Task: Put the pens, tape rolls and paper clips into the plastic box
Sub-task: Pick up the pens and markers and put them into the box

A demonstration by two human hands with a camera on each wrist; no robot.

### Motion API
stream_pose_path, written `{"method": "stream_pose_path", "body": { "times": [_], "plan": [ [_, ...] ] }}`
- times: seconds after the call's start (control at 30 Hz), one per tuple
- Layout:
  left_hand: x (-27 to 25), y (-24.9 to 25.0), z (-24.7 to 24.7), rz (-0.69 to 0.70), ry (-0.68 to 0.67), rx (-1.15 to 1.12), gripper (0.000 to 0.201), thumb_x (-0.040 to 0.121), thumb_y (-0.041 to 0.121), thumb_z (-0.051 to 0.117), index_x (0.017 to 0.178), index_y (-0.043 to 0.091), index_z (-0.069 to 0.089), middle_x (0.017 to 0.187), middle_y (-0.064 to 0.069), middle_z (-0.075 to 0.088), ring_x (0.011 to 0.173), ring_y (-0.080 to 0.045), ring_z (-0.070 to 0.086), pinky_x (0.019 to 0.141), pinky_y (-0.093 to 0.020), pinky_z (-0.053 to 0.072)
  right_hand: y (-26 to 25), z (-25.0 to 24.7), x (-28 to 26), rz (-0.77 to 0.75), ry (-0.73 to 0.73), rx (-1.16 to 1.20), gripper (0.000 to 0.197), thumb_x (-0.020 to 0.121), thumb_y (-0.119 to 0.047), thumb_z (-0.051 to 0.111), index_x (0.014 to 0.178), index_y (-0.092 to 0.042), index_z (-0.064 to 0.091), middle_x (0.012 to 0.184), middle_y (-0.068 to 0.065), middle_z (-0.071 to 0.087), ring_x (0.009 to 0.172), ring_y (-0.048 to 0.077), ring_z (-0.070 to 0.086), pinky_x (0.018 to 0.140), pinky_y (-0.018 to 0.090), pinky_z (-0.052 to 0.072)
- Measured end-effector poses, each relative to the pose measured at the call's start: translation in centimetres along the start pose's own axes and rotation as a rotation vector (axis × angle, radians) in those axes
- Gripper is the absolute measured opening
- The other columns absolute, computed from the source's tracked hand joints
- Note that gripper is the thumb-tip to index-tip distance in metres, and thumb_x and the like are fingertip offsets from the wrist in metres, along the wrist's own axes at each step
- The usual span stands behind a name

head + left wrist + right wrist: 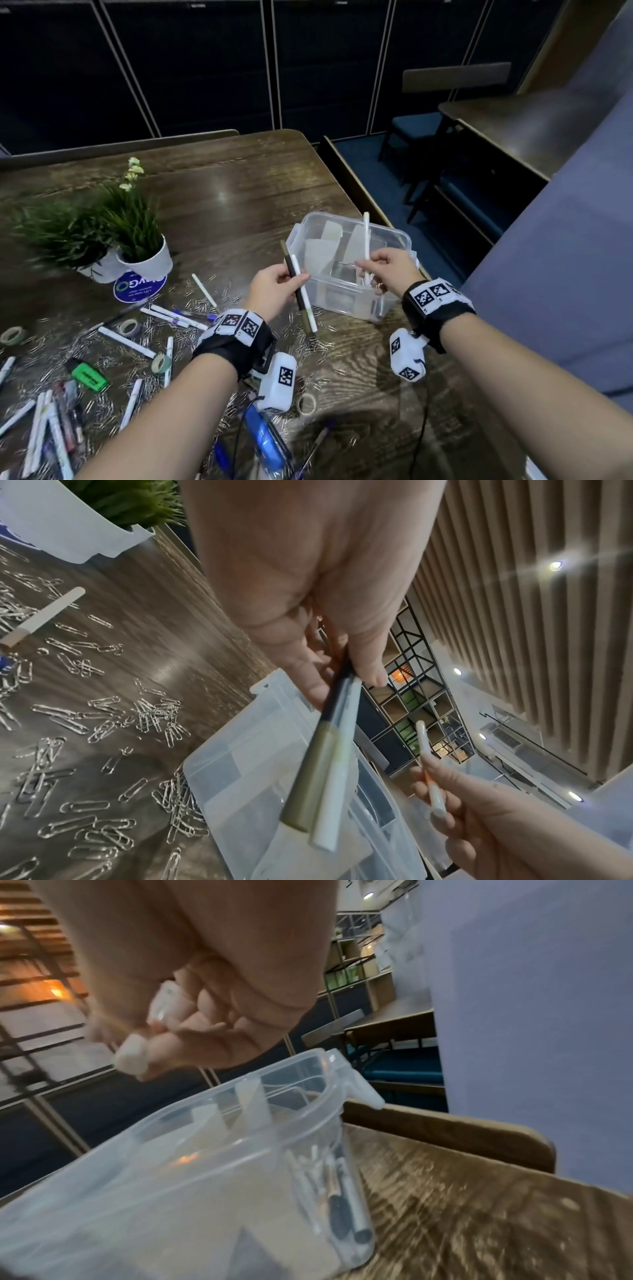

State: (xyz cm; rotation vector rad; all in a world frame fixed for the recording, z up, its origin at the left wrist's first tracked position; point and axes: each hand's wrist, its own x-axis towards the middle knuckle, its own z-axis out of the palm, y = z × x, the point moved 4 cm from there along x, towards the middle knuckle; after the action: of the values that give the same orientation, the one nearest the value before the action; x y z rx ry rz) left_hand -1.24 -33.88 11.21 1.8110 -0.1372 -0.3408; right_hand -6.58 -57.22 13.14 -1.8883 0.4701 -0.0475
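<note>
A clear plastic box (pixel 397 236) with dividers stands on the wooden table, and several pens (pixel 342 1204) lie in its right end. My left hand (pixel 274 291) holds two pens just left of the box: a dark one with a gold end (pixel 298 291) and a white one (pixel 306 301). In the left wrist view both pens (pixel 329 772) point over the box (pixel 240 764). My right hand (pixel 387 270) pinches a white pen (pixel 366 240) upright above the box's near right part; its end (pixel 131 1053) shows in the right wrist view.
Pens (pixel 126 342), tape rolls (pixel 12 335) and many paper clips (pixel 205 298) are scattered on the table (pixel 239 192) at the left. Two potted plants (pixel 137 240) and a blue sticker (pixel 138 286) stand behind them. A green highlighter (pixel 87 375) lies near left. A bench and another table are at right.
</note>
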Motion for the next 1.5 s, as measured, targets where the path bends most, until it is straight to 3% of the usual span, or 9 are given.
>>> {"method": "stream_pose_path", "body": {
  "times": [0.1, 0.27, 0.37, 0.5, 0.7, 0.9, 1.1, 1.23, 1.5],
  "plan": [
    [0.0, 0.1, 1.2, -0.022, -0.048, -0.025, 0.013, 0.086, 0.016, 0.069, 0.096, 0.008, 0.07, 0.077, -0.006, 0.063, 0.07, -0.016, 0.061, 0.064, -0.025, 0.056, 1.5, -2.3, 2.2, 0.091, 0.112, -0.16, 0.035, 0.085, -0.033, 0.074, 0.075, -0.002, 0.06, 0.057, 0.012, 0.056, 0.041, 0.015, 0.049, 0.045, 0.029, 0.043],
    [1.3, 0.1, 3.0, -0.033, -0.079, -0.052, 0.014, 0.086, 0.015, 0.069, 0.094, 0.003, 0.069, 0.07, -0.005, 0.052, 0.066, -0.017, 0.059, 0.063, -0.028, 0.059, 2.0, -2.5, 2.4, 0.122, 0.081, -0.274, 0.04, 0.085, -0.052, 0.066, 0.096, -0.013, 0.065, 0.085, 0.006, 0.068, 0.07, 0.023, 0.066, 0.058, 0.033, 0.054],
    [2.1, 0.5, 4.8, -0.015, -0.115, -0.076, 0.021, 0.087, 0.017, 0.068, 0.095, -0.002, 0.066, 0.071, -0.007, 0.049, 0.067, -0.019, 0.059, 0.065, -0.035, 0.06, 0.8, -0.6, 0.5, 0.033, -0.21, -0.153, 0.032, 0.083, -0.043, 0.072, 0.105, -0.021, 0.065, 0.093, -0.002, 0.069, 0.062, 0.012, 0.059, 0.047, 0.023, 0.045],
    [3.1, 1.1, 6.9, -0.007, -0.102, -0.114, 0.018, 0.088, 0.019, 0.067, 0.094, 0.002, 0.066, 0.076, -0.007, 0.058, 0.07, -0.014, 0.065, 0.062, -0.026, 0.057, 1.5, 1.4, -0.3, 0.048, -0.431, -0.15, 0.032, 0.078, -0.028, 0.08, 0.104, -0.019, 0.064, 0.071, -0.008, 0.061, 0.058, 0.01, 0.057, 0.046, 0.025, 0.044],
    [4.4, 0.9, 7.5, -0.017, -0.087, -0.166, 0.013, 0.086, 0.02, 0.069, 0.097, 0.014, 0.068, 0.085, -0.003, 0.067, 0.075, -0.013, 0.066, 0.07, -0.033, 0.058, 2.6, -1.3, 2.0, 0.077, -0.259, -0.021, 0.014, 0.083, -0.016, 0.075, 0.091, -0.014, 0.063, 0.061, -0.007, 0.064, 0.049, 0.008, 0.051, 0.042, 0.022, 0.04],
    [4.9, 0.2, 6.5, -0.038, -0.092, -0.153, 0.02, 0.081, 0.018, 0.074, 0.098, 0.015, 0.064, 0.074, -0.001, 0.055, 0.081, -0.016, 0.064, 0.063, -0.025, 0.056, 3.7, -4.8, 4.3, 0.142, 0.096, -0.211, 0.028, 0.081, -0.039, 0.076, 0.096, -0.019, 0.063, 0.084, -0.001, 0.066, 0.061, 0.014, 0.059, 0.048, 0.026, 0.043],
    [4.3, 1.0, 7.3, -0.012, -0.077, -0.06, 0.037, 0.069, 0.017, 0.085, 0.082, 0.013, 0.05, 0.073, -0.001, 0.052, 0.069, -0.014, 0.057, 0.06, -0.03, 0.055, 1.5, -0.9, 3.2, 0.031, -0.138, -0.061, 0.028, 0.091, -0.046, 0.062, 0.105, -0.022, 0.065, 0.093, -0.002, 0.072, 0.049, 0.01, 0.052, 0.04, 0.02, 0.035],
    [3.0, 1.6, 8.3, 0.023, -0.143, -0.033, 0.04, 0.069, 0.011, 0.083, 0.078, 0.011, 0.044, 0.065, 0.0, 0.052, 0.055, -0.009, 0.053, 0.055, -0.026, 0.053, 0.3, 1.5, 2.4, -0.002, -0.198, -0.037, 0.022, 0.092, -0.032, 0.064, 0.094, -0.011, 0.071, 0.075, 0.008, 0.064, 0.051, 0.011, 0.048, 0.039, 0.02, 0.033],
    [1.4, -1.2, 3.4, -0.008, -0.111, 0.081, 0.028, 0.074, 0.035, 0.079, 0.077, 0.017, 0.058, 0.07, -0.001, 0.061, 0.065, -0.015, 0.055, 0.067, -0.037, 0.052, 0.2, -2.2, 4.2, 0.067, 0.161, -0.021, 0.024, 0.094, -0.028, 0.06, 0.075, -0.015, 0.065, 0.078, 0.006, 0.069, 0.04, 0.009, 0.048, 0.036, 0.019, 0.033]
  ]
}}
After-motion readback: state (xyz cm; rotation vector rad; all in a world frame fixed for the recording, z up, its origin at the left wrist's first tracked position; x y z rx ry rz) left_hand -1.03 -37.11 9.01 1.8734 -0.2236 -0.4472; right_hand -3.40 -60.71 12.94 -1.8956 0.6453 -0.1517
